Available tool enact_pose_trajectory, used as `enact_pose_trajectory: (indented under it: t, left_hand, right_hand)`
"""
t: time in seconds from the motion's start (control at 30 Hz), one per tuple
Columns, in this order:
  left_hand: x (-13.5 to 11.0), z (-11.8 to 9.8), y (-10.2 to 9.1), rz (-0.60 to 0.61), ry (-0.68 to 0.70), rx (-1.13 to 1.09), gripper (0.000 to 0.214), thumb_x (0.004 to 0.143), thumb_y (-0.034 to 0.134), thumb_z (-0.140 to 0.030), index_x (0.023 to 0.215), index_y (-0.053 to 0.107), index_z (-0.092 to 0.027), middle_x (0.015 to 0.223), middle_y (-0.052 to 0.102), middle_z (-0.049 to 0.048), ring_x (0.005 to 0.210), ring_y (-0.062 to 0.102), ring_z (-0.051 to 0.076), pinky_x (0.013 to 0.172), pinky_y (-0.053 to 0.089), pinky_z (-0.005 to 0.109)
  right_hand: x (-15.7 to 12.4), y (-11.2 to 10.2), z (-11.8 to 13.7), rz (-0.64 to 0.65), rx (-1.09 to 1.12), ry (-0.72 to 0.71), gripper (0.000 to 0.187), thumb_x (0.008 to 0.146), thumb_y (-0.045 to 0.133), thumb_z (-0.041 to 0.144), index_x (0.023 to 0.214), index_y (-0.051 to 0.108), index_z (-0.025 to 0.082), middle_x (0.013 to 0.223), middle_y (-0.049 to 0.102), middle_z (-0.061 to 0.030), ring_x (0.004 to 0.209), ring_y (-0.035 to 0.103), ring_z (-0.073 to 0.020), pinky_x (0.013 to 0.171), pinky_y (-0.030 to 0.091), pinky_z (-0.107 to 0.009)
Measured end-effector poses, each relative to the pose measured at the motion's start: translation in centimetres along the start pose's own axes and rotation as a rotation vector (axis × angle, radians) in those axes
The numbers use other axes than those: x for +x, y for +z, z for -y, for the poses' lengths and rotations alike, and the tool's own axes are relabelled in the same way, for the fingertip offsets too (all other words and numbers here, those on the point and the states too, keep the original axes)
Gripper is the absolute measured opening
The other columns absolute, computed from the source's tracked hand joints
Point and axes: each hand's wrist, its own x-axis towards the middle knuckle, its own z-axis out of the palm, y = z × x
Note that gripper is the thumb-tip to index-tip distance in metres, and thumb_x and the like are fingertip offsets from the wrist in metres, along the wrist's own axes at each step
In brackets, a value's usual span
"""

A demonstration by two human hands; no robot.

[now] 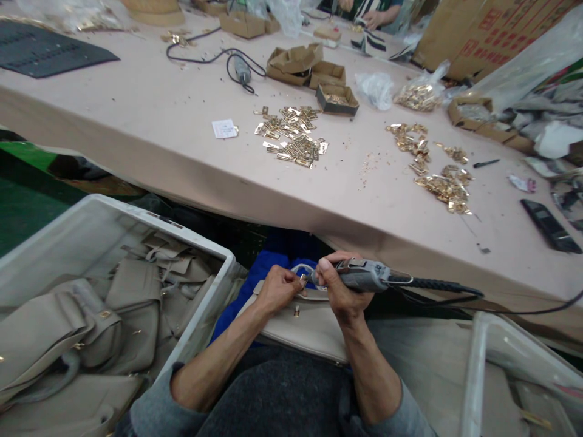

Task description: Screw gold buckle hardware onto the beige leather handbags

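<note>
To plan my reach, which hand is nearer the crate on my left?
Left. Your left hand is at the beige handbag, right of the plastic crate; your right hand, holding the corded tool, is farther right.

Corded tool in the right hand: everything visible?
The corded tool has a grey, plastic-looking body, a wire loop at the rear and a black ribbed cord sleeve. It lies roughly level in the grip of the right hand, nose toward the left hand, above the beige bag. Running or not: can't tell.
</note>
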Motion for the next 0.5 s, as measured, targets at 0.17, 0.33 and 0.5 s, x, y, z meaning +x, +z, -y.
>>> enact_pose_trajectory:
  t: [0.17,0.33,0.5]
  left_hand:
    - [0.1,0.8,-0.2,0.087,0.039,-0.103,0.03,0.075,0.066,-0.036,0.077,0.083,-0.013,0.065,0.07,0.0056,0.061,0.056,0.018,0.054,0.031,0.027]
    - [-0.1,0.9,-0.2,0.074,0.069,-0.123,0.028,0.075,0.066,-0.034,0.076,0.083,-0.012,0.068,0.073,0.0077,0.06,0.056,0.017,0.056,0.032,0.027]
    - [-0.3,0.6,-0.3,0.09,0.114,-0.111,0.029,0.076,0.064,-0.034,0.074,0.082,-0.011,0.066,0.072,0.0077,0.059,0.055,0.017,0.056,0.032,0.028]
  right_hand:
    - [0.2,0.2,0.2,-0.023,0.02,0.032,0.015,0.088,0.075,0.026,0.086,0.063,0.019,0.074,0.06,0.0009,0.054,0.058,-0.0121,0.053,0.049,-0.03]
    - [0.5,0.0,0.3,0.017,0.038,0.023,0.015,0.087,0.076,0.028,0.086,0.063,0.019,0.071,0.061,0.0016,0.053,0.057,-0.0123,0.052,0.048,-0.029]
    - [1.2,-0.3,0.3,0.105,0.07,0.057,0.016,0.086,0.076,0.028,0.084,0.064,0.019,0.072,0.061,0.0012,0.052,0.056,-0.0113,0.05,0.047,-0.028]
